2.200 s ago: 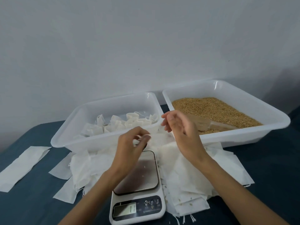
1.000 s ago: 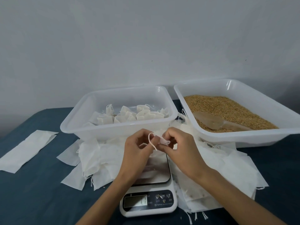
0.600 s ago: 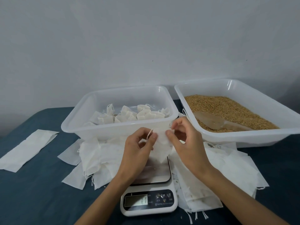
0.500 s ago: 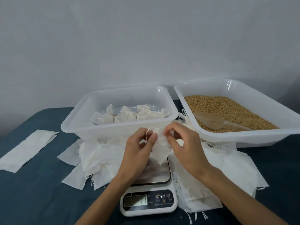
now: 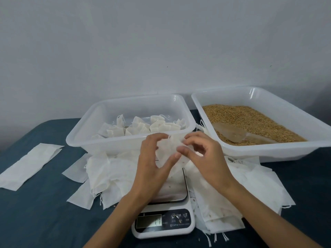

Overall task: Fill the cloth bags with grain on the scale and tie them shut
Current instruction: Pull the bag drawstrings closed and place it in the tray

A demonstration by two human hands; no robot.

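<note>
A white cloth bag (image 5: 168, 151) is held up between the two hands, just above the far end of the scale (image 5: 165, 208); the left hand (image 5: 152, 163) is curled round the bag's left edge, with the thumb pressed against the cloth from below and the fingers hooked over the top; the right hand (image 5: 204, 158) is closed on the bag's right edge, the cloth being pinched between thumb and forefinger; the bag's mouth is thus kept between the two sets of fingertips, while its lower part hangs slack towards the scale's platform. A few stray grains are seen on the platform, and the display at the near end cannot be read. The scale is flanked by heaps of empty bags (image 5: 107, 174), spread flat on the dark blue surface (image 5: 44, 212) to either side. Behind the hands, touching the heaps, stands the left tray (image 5: 78, 138), in which filled, tied bags (image 5: 141, 127) are gathered; just beside it to the right stands the right tray (image 5: 279, 151), in which grain (image 5: 250, 119) is held, with a translucent scoop (image 5: 231, 134) laid on it. Well apart to the left, a long folded white sheet (image 5: 26, 165) lies on the surface.
</note>
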